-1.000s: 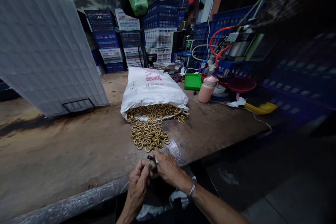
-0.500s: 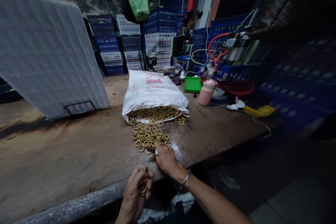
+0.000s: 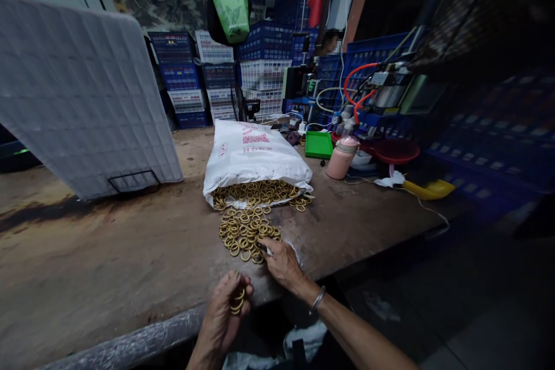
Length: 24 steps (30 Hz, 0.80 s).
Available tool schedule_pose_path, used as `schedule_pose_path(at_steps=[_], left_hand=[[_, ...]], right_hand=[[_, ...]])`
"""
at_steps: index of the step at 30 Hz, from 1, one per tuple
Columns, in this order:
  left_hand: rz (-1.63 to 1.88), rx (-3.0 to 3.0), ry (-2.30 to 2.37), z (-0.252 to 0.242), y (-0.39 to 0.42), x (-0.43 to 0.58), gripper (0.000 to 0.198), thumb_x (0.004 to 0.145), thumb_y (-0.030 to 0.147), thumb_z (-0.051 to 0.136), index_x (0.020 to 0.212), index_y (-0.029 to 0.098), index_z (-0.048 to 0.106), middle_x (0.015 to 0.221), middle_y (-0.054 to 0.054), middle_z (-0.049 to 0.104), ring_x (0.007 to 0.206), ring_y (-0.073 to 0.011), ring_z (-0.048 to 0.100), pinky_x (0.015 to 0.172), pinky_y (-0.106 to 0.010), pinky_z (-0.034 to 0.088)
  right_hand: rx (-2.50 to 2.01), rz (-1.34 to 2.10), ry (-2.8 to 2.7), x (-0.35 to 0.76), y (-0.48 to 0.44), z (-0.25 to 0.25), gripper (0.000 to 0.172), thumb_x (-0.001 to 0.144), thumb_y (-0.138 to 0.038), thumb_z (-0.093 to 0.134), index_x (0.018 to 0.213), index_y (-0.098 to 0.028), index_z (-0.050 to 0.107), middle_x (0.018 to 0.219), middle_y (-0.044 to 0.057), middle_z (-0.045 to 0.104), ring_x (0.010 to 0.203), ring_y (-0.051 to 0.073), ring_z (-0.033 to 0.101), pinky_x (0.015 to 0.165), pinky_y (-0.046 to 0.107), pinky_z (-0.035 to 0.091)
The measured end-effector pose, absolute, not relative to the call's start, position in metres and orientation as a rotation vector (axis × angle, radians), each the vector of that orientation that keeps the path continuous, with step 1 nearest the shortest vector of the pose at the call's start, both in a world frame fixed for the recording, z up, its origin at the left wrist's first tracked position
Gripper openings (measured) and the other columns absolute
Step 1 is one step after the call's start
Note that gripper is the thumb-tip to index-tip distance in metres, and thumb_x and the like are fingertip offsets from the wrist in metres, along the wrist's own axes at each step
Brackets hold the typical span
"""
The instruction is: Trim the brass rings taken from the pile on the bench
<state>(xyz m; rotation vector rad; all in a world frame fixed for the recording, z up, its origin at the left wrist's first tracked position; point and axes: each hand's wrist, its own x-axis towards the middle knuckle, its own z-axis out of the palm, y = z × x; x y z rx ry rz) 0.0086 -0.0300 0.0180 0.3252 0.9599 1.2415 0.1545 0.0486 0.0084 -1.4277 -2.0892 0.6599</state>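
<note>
Head view: two bare hands work at the near edge of one worn brown table (image 3: 151,266), its front edge wrapped in crinkled, glossy film. The left hand (image 3: 223,300) is curled around a few round brass-coloured rings (image 3: 237,303); at least two show between the fingers, the exact count hidden. The right hand (image 3: 284,263) pinches one small black-and-white piece (image 3: 263,248), its fingertips at the near right side of the ring pile (image 3: 245,231); one silvery metal bracelet (image 3: 318,299) circles that wrist. The pile holds dozens of smooth rings, too overlapped to count, lying loose between the hands and the mouth of one white sack (image 3: 260,156). This wrinkled sack, printed in red with one square code, lies on its side, packed with more rings at its opening.

To the right of the sack are one shallow rectangular green tray (image 3: 316,141), one rounded pink bottle (image 3: 340,161), one round red dish (image 3: 395,151) and one yellow scoop (image 3: 433,189). At left, one pale ribbed panel (image 3: 87,92) leans upright, with one black wire frame (image 3: 134,175) at its foot. Behind, the leftmost stack shows four slatted crates (image 3: 177,72), three blue and one white. One green leaf-patterned tote bag (image 3: 228,3) hangs above.
</note>
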Motion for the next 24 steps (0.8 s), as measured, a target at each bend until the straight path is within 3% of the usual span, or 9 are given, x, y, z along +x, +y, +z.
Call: schedule_pose_path(at_steps=[3,8,12,15,20,24], left_hand=[[1.279,0.515,1.028,0.014,-0.018,0.012,0.027,0.064,0.037,0.067,0.064,0.015,0.051,0.056,0.004,0.052,0.044,-0.0051,0.044,0.035,-0.014,0.029],[1.299,0.808,1.299,0.011,0.005,0.019,0.030,0.068,0.045,0.058,0.080,0.019,0.051,0.044,0.010,0.040,0.033,-0.0051,0.030,0.031,-0.016,0.024],[1.325,0.971,1.367,0.018,0.016,0.026,0.029,0.062,0.043,0.062,0.073,0.017,0.056,0.049,0.006,0.047,0.041,-0.0084,0.041,0.040,-0.019,0.033],[1.365,1.150,1.367,0.019,0.020,0.028,0.022,0.067,0.039,0.058,0.065,0.017,0.057,0.057,0.002,0.055,0.053,-0.0124,0.049,0.052,-0.022,0.040],[1.417,1.273,1.374,0.010,0.025,0.028,0.020,0.071,0.037,0.056,0.064,0.018,0.059,0.059,0.001,0.057,0.058,-0.0143,0.052,0.059,-0.024,0.042],[1.397,1.220,1.340,0.007,0.027,0.030,0.024,0.068,0.041,0.060,0.060,0.018,0.059,0.056,0.001,0.057,0.055,-0.0138,0.051,0.057,-0.023,0.042]], right_hand=[[-1.345,0.706,-2.056,0.156,0.051,0.006,0.022,0.078,-0.018,0.044,0.088,-0.022,0.063,0.082,0.002,0.065,0.075,0.013,0.057,0.065,0.020,0.036],[-1.270,0.790,-1.976,0.156,0.054,0.007,0.020,0.080,-0.024,0.043,0.072,-0.018,0.060,0.063,-0.001,0.056,0.060,0.010,0.048,0.055,0.019,0.032],[-1.240,0.894,-1.923,0.153,0.054,0.013,0.022,0.079,-0.026,0.043,0.060,-0.017,0.050,0.053,-0.005,0.041,0.051,0.008,0.036,0.048,0.019,0.025],[-1.208,1.031,-1.863,0.151,0.055,0.019,0.026,0.079,-0.030,0.043,0.056,-0.017,0.044,0.052,-0.006,0.035,0.051,0.007,0.032,0.047,0.019,0.024],[-1.186,1.356,-1.646,0.149,0.060,0.019,0.032,0.080,-0.040,0.042,0.060,-0.016,0.045,0.053,-0.005,0.039,0.050,0.007,0.035,0.047,0.018,0.028],[-1.183,1.478,-1.541,0.149,0.064,0.014,0.029,0.079,-0.038,0.042,0.063,-0.015,0.048,0.053,-0.005,0.043,0.048,0.006,0.037,0.046,0.017,0.030]])
